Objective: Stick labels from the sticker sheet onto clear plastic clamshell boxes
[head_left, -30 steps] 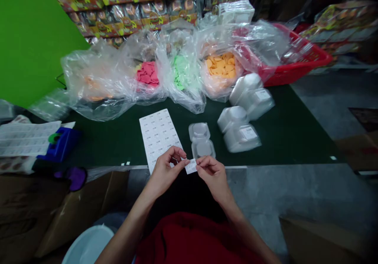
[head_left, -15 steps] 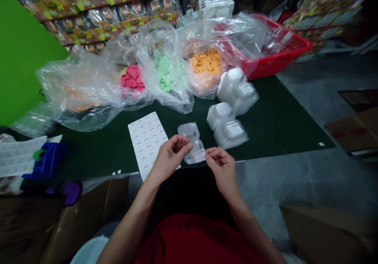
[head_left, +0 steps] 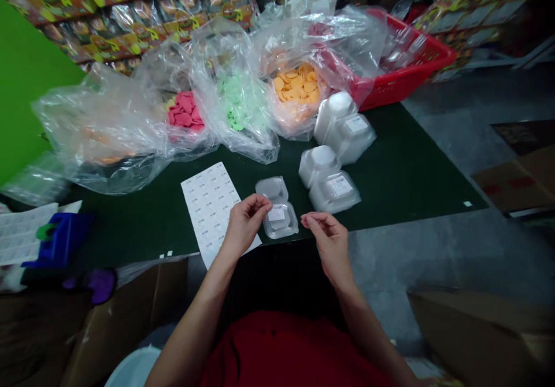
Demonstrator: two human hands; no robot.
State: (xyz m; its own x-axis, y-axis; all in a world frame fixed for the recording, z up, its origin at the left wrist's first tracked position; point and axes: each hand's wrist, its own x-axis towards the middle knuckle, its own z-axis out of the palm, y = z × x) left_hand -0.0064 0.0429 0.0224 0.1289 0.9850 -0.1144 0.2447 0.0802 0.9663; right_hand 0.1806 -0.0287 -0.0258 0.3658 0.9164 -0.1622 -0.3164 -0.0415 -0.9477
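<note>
An unfolded clear plastic clamshell box (head_left: 280, 230) lies near the table's front edge. A small white printed label (head_left: 276, 213) is over its lower half; I cannot tell whether it is stuck down or held just above. My left hand (head_left: 246, 219) pinches that label at its upper left corner. To the right of the box, my right hand (head_left: 328, 239) is apart from it, thumb and forefinger pressed together with nothing visible between them. Partly under my left wrist lies a white sheet of labels (head_left: 212, 205). Nested stacks of clamshell boxes (head_left: 335, 192) stand at the right, labels on top.
Clear bags hold red pieces (head_left: 186, 111), green pieces (head_left: 236, 104) and orange discs (head_left: 297, 85) along the back. Behind the stacks is a red basket (head_left: 399, 89). A blue tape dispenser (head_left: 71, 238) sits at left. Packaged toys (head_left: 143, 20) line the back.
The label has moved left, from my right fingertips to over the box's middle, where my left fingers pinch it. My right hand has come away from the label. The view has shifted slightly.
</note>
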